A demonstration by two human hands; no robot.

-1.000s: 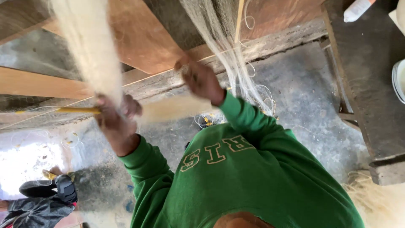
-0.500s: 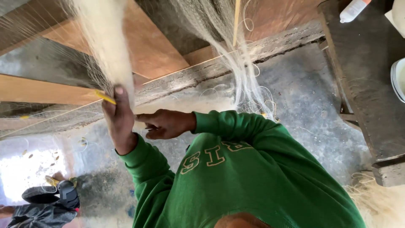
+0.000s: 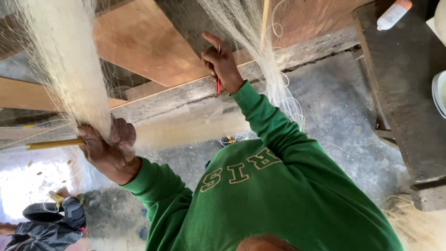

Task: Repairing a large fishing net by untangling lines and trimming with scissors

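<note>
My left hand [image 3: 108, 149] is clenched around the lower end of a thick pale fibre bundle [image 3: 65, 69] that hangs from above. It also grips a thin yellow stick [image 3: 51, 144] that points left. My right hand [image 3: 222, 64] is raised higher and to the right. It pinches a slim red tool [image 3: 218, 85], beside a second hanging mass of loose pale fibres [image 3: 260, 56]. A thin blurred band of fibre [image 3: 186, 130] stretches across between the two hands. Both arms are in green sleeves.
Brown wooden boards [image 3: 148, 46] and a rough concrete ledge [image 3: 302, 51] lie below. A dark bench [image 3: 409, 93] at right carries a white bottle with an orange cap [image 3: 394, 13] and a white bowl [image 3: 439, 93]. Dark gear [image 3: 51, 218] lies bottom left, loose fibre [image 3: 418, 223] bottom right.
My right hand has left the spot next to my left hand and gone up and right to the hanging fibres. My left hand has slid lower down the bundle.
</note>
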